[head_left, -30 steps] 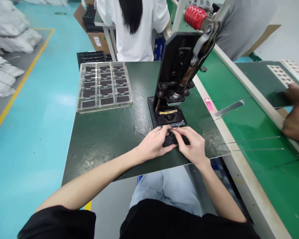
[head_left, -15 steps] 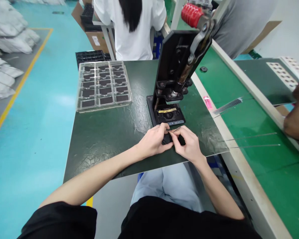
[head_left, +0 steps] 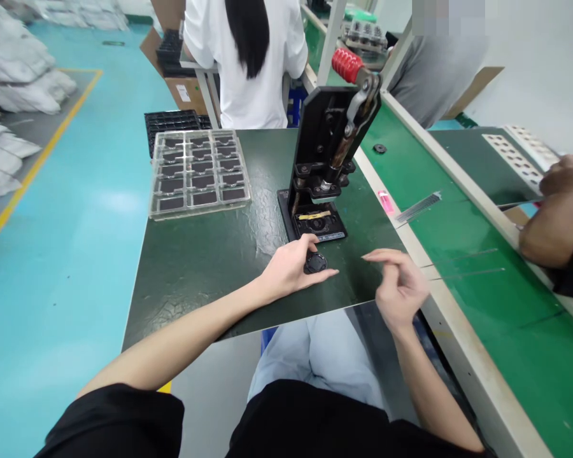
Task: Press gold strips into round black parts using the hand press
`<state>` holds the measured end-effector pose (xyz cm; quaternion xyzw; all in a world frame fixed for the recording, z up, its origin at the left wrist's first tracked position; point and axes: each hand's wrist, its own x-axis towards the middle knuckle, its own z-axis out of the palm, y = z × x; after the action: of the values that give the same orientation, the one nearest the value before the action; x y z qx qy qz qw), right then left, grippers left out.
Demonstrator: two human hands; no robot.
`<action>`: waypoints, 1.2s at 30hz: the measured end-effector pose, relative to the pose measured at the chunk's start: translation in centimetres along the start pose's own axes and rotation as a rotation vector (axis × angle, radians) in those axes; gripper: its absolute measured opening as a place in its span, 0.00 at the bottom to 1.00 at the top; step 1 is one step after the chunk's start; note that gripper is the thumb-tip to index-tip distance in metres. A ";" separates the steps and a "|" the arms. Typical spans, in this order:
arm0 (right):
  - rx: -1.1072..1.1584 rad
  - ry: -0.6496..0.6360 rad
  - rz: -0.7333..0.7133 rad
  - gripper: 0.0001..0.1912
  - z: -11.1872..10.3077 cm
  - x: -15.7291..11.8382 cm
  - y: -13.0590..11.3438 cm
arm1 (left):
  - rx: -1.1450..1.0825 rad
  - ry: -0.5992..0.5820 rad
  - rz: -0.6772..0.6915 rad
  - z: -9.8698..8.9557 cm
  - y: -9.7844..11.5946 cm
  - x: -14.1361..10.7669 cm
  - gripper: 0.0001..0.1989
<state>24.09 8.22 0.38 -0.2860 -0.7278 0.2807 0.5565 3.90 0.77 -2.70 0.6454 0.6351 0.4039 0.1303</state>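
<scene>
My left hand lies on the dark green mat, its thumb and fingers around a round black part. That part sits just in front of the base of a black hand press, which has a red ribbed handle grip. My right hand hangs off to the right over the mat's edge, fingers loosely apart, touching nothing. To the left stands a clear plastic tray of dark square pieces.
A green bench on the right carries thin metal rods and a bundle of pins. A co-worker's hands work at its far end. Another person in a white shirt sits ahead. Black trays stand behind the clear tray.
My right hand has let go of the round part and moved right, away from the press. The round part now shows in full beside my left hand, which has barely moved.
</scene>
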 end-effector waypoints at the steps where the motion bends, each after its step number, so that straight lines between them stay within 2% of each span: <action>1: 0.026 -0.046 0.027 0.14 0.2 -0.3 0.2 | -0.022 0.031 -0.031 -0.1 0.2 0.1 0.24; 3: 0.128 -0.071 0.116 0.15 0.7 -0.7 0.5 | -0.067 0.103 -0.113 -0.3 0.4 0.4 0.12; 5: 0.264 -0.061 0.247 0.12 1.3 -0.7 0.5 | -0.117 0.170 -0.191 -0.6 0.6 0.8 0.04; 7: 0.385 -0.084 0.367 0.10 1.6 -0.3 0.3 | -0.178 0.220 -0.249 -0.8 0.6 1.2 0.03; 9: 0.467 -0.169 0.455 0.10 1.5 0.2 0.0 | -0.235 0.240 -0.289 -1.0 0.6 1.4 0.04; 13: 0.485 -0.291 0.545 0.15 0.8 1.0 -0.4 | -0.279 0.223 -0.314 -1.1 0.6 1.5 0.04; 16: 0.219 -0.375 0.497 0.19 1.0 0.7 -0.4 | -0.284 0.211 -0.296 -1.0 0.7 1.4 0.04; 19: -0.047 -0.514 0.348 0.19 1.9 0.1 -0.5 | -0.290 0.201 -0.284 -0.9 0.8 1.3 0.03; 23: -0.198 -0.509 0.098 0.17 3.0 -0.5 0.0 | -0.293 0.200 -0.279 -1.0 0.7 1.3 0.03; 24: -0.236 -0.507 0.039 0.18 3.1 -0.6 0.2 | -0.296 0.199 -0.279 -1.0 0.7 1.3 0.03; 26: -0.322 -0.522 -0.036 0.28 3.1 -0.8 0.7 | -0.299 0.193 -0.281 -1.1 0.8 1.3 0.03; 28: -0.380 -0.540 -0.043 0.32 2.9 -0.9 1.2 | -0.303 0.193 -0.283 -1.1 0.8 1.3 0.03; 32: -0.339 -0.596 0.017 0.18 2.4 -1.1 1.4 | -0.318 0.210 -0.285 -1.2 0.9 1.4 0.03; 36: -0.195 -0.715 0.128 0.16 1.5 0.1 0.8 | -0.331 0.226 -0.284 -1.2 0.9 1.4 0.04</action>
<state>22.69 8.70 -0.54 -0.2666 -0.8801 0.3264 0.2187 3.55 1.48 -0.83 0.4701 0.6551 0.5497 0.2182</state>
